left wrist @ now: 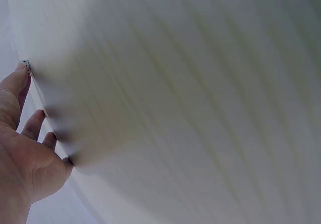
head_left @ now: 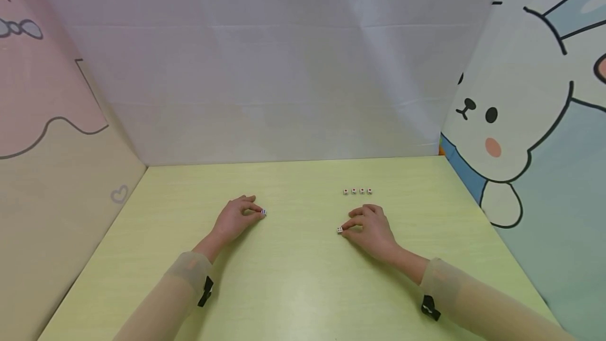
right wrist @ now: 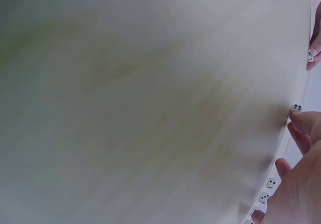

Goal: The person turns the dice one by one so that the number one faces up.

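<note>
My left hand (head_left: 235,218) pinches a small white die (head_left: 263,212) between thumb and index finger, on the left half of the table. In the left wrist view that die (left wrist: 26,66) shows at the thumb tip, and the other fingertips are near the tabletop. On the right, my right hand (head_left: 372,230) pinches another white die (head_left: 339,230), with several dark pips facing up. Just beyond this hand, several white dice stand in a short row, one of them a die (head_left: 354,191) with a single red pip toward me.
A pale yellow-green table (head_left: 293,278) lies under both hands. Behind it hangs a white sheet (head_left: 284,83). A pink and cream panel (head_left: 52,199) borders the left side, and a panel with a cartoon rabbit (head_left: 521,120) borders the right.
</note>
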Action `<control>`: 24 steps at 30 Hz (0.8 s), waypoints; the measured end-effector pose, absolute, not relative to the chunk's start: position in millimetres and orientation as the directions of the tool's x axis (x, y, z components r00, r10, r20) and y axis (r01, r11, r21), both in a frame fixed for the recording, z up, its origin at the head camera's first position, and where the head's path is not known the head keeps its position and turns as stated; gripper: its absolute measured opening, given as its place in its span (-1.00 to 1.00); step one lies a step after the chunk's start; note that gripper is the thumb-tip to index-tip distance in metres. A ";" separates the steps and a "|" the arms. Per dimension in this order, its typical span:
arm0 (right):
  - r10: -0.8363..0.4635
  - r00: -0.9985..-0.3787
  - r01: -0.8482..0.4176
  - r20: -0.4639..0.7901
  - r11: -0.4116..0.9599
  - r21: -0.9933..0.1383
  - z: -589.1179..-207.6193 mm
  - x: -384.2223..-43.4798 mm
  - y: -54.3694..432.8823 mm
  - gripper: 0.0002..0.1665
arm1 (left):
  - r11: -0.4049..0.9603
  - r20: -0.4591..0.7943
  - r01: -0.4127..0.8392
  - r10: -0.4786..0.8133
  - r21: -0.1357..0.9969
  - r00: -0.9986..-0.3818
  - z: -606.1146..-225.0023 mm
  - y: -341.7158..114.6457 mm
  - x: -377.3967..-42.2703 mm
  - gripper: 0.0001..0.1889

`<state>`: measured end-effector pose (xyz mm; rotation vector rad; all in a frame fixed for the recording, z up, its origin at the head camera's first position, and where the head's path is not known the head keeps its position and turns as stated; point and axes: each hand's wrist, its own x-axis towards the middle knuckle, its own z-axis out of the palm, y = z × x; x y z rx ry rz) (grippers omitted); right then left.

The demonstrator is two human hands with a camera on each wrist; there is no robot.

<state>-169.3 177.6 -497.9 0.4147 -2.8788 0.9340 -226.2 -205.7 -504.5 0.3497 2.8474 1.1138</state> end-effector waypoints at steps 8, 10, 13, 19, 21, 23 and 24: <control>-0.228 -0.960 -0.281 0.163 0.779 -0.561 -499.3 -169.5 179.4 -0.91 | 0.715 0.027 0.192 0.235 0.672 -0.972 -505.3 -205.5 -227.2 -0.83; -0.232 -0.957 -0.290 0.174 0.783 -0.551 -499.0 -169.6 180.0 -0.91 | 0.715 0.027 0.193 0.237 0.672 -0.971 -505.5 -205.4 -227.5 -0.82; -0.234 -0.954 -0.300 0.189 0.795 -0.527 -495.9 -170.1 180.5 -0.90 | 0.717 0.025 0.191 0.236 0.670 -0.971 -505.6 -205.5 -227.7 -0.82; -0.258 -0.943 -0.328 0.210 0.827 -0.457 -487.7 -172.6 182.0 -0.88 | 0.722 0.025 0.191 0.234 0.665 -0.972 -506.2 -205.6 -228.0 -0.82; -0.273 -0.936 -0.345 0.222 0.838 -0.424 -485.7 -173.3 182.3 -0.87 | 0.723 0.023 0.190 0.234 0.664 -0.972 -506.2 -205.4 -228.0 -0.82; -0.290 -0.928 -0.362 0.233 0.848 -0.388 -484.0 -173.8 182.5 -0.86 | 0.723 0.019 0.188 0.235 0.665 -0.972 -505.8 -205.2 -227.9 -0.82; -0.299 -0.925 -0.370 0.236 0.851 -0.372 -483.3 -173.8 182.5 -0.86 | 0.723 0.017 0.186 0.235 0.665 -0.972 -505.5 -205.1 -227.8 -0.81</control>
